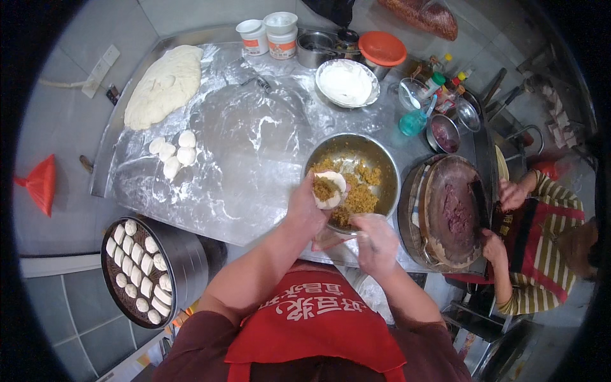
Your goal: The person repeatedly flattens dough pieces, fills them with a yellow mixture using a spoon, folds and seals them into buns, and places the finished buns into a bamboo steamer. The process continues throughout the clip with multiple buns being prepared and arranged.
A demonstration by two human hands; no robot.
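In my left hand (308, 203) lies a round dough wrapper (337, 180) topped with yellow-brown crumbly filling (324, 189). That hand is over the left rim of a large steel bowl (395, 191), which holds more of the same filling (360, 196). My right hand (377, 241) is at the bowl's near rim, its fingers curled and blurred; whether it grips a utensil, I cannot tell. A group of small dough balls (186, 155) rests on the floured steel table (253, 157), left of the bowl. Behind them spreads a large slab of dough (164, 86).
A bowl of flour (345, 82), tubs (281, 43), an orange basin (382, 47) and bottles (434, 82) line the back. Stacked steamer trays (184, 267) with buns stand at lower left. At right, a co-worker's hands (494, 246) are by a chopping block (432, 229) with minced meat (457, 210).
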